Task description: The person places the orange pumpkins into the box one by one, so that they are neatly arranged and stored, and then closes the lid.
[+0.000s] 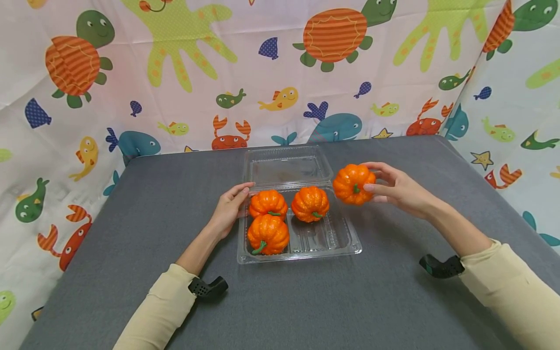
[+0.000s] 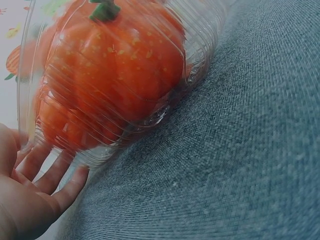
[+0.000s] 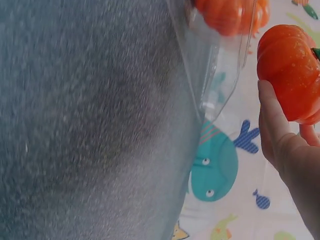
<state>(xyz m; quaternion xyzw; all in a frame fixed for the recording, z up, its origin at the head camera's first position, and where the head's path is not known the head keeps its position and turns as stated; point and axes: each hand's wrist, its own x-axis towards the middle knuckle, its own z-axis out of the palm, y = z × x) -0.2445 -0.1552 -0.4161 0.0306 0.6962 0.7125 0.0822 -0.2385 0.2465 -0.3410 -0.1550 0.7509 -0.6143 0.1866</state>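
Note:
A clear plastic clamshell container (image 1: pixel 323 250) lies with its lid folded back, and three small orange toy pumpkins sit in its base: a rear left pumpkin (image 1: pixel 268 201), a front left pumpkin (image 1: pixel 269 236) and a middle pumpkin (image 1: pixel 310 204). My left hand (image 1: pixel 227 209) holds the container's left edge, thumb at the rim and fingers against the outer wall (image 2: pixel 100 150). Another orange pumpkin (image 1: pixel 352 184) is in my right hand (image 1: pixel 395 189), gripped between thumb and fingers just beyond the container's right side. In the right wrist view this pumpkin (image 3: pixel 287 70) is raised off the table.
The transparent lid (image 1: pixel 286 165) lies toward the back edge of the grey cloth-covered table (image 1: pixel 315 306). Behind and beside the table hangs a white curtain (image 1: pixel 192 104) printed with sea animals. Black wrist cameras (image 1: pixel 207 288) are strapped on both forearms.

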